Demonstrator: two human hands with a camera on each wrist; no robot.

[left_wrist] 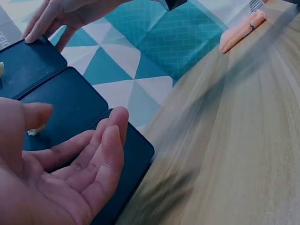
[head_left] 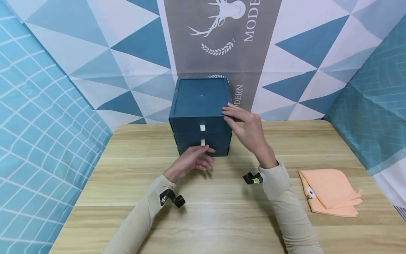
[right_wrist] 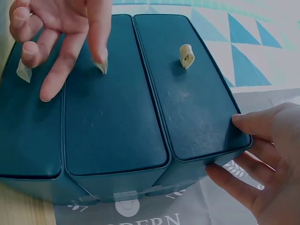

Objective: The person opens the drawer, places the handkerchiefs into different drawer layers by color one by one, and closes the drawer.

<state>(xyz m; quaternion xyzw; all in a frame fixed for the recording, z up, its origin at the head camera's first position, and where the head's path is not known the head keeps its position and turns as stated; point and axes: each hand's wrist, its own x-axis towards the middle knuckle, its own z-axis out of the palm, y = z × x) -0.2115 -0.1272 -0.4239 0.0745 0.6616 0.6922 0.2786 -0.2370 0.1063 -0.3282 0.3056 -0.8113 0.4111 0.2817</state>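
On the wooden table point(head_left: 222, 211), against the patterned backdrop, stands a dark teal drawer box point(head_left: 200, 102) with 3 stacked drawers. The right hand point(head_left: 247, 128) reaches up, its fingertips pressing the box's top right edge, fingers nearly straight, gripping nothing. The left hand point(head_left: 193, 160) hovers palm-up before the lowest drawers, fingers loosely spread by a white pull tab point(head_left: 203, 142), empty.

Setting: light wooden table point(head_left: 222, 218) boxed in by patterned cloth backdrops.
Rear cloth point(head_left: 127, 53) shows blue, white and grey triangles, with a grey centre panel point(head_left: 222, 38) bearing a white stag emblem and lettering. Side cloths point(head_left: 38, 141) are teal with a white grid. Lighting is even and soft.
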